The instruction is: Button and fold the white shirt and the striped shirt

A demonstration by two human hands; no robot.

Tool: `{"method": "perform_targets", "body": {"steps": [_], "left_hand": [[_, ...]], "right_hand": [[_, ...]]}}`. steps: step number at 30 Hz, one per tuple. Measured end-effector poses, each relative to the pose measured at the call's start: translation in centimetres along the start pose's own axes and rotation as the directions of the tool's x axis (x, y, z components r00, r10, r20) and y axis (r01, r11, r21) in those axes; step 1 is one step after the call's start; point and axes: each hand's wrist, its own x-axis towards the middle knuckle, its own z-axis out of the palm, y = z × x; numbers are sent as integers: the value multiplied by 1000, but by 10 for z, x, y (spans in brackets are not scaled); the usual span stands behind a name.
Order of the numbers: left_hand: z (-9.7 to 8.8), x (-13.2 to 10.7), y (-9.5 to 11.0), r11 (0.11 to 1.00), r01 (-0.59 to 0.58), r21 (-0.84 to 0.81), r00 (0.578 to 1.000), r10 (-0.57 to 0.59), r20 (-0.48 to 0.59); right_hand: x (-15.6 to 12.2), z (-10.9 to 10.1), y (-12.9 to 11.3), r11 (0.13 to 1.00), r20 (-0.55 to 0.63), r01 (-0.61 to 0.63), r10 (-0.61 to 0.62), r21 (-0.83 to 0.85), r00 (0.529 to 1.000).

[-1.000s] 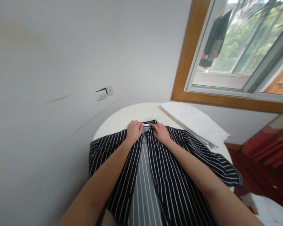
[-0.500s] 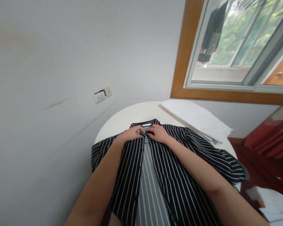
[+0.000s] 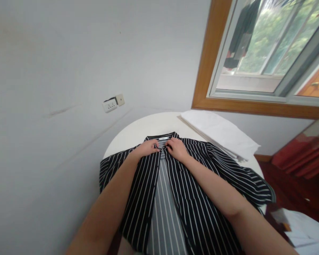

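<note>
A black shirt with white stripes (image 3: 196,198) lies spread face up on a round white table (image 3: 130,131), its front hanging open so the grey striped inside shows. Its collar, with a pale label, points toward the wall. My left hand (image 3: 148,147) pinches the front edge just below the collar on the left side. Across the gap, my right hand (image 3: 176,148) has its fingers closed on the opposite front edge. The lower part of the shirt runs toward me, past the table's near side. Both fingertips are partly hidden by cloth and knuckles.
A folded stack of white cloth or paper (image 3: 220,131) rests at the table's back right. A wall socket (image 3: 110,105) is at the left, a wood-framed window (image 3: 202,102) at the right. White sheets (image 3: 305,226) and red fabric (image 3: 303,156) are lower right.
My two hands have drawn slightly apart at the collar, and the gap between the shirt's front edges there is wider. The whole view has shifted slightly.
</note>
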Motion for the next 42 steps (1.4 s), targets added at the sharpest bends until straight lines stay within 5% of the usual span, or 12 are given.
{"method": "perform_targets", "body": {"steps": [8,13,17,22,30,42], "left_hand": [[-6,4,16,997,-20,71,996,26,-84],[-13,14,38,987,29,155,947,22,-320],[13,22,40,975,130,180,910,-45,-412],[46,22,30,991,87,97,856,-25,-516],[43,19,15,1000,-4,12,888,9,-460],[43,20,15,1000,8,17,893,0,-450]], "right_hand": [[3,7,3,992,1,-68,69,104,998],[5,9,9,956,-101,-97,129,277,987],[6,11,13,930,-123,-128,180,345,976],[6,10,13,930,-111,-143,190,337,975],[1,2,3,962,-68,-151,170,227,983],[3,0,-14,979,40,-199,197,39,980]]}}
